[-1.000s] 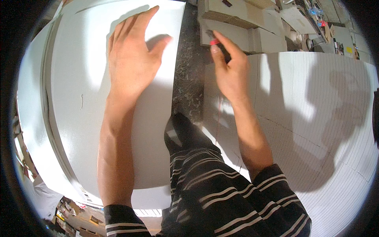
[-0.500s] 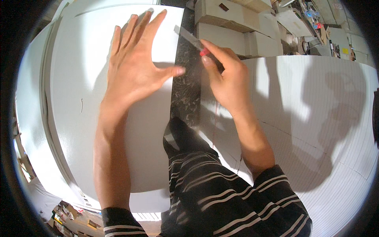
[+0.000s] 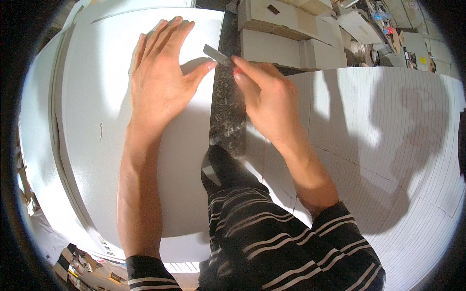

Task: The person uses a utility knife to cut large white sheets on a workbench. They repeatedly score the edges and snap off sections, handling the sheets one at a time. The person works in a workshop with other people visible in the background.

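A large white board point(image 3: 184, 140) lies before me on the left, its long right edge running away from me. Spread over its upper part is my left hand point(image 3: 160, 80), open and palm down, with the thumb reaching toward that edge. My right hand point(image 3: 269, 94) is closed around the red handle point(image 3: 237, 71) of a flat file point(image 3: 216, 53), just beyond the edge on the right. The grey metal strip points up and left, with its tip over the board's right margin. Whether it touches the board I cannot tell. Most of the handle is hidden in my fingers.
To the right stands a wide stack of white panels point(image 3: 388, 145) with many thin edge lines. Pale boxes or boards point(image 3: 272, 48) are piled beyond. Shavings litter the dark gap point(image 3: 227, 114) between the two stacks. Cluttered shelves point(image 3: 383, 29) stand at the far right.
My right hand has moved left and slightly nearer with the file, its tip now over the board. My left hand's fingers and thumb have drawn in a little.
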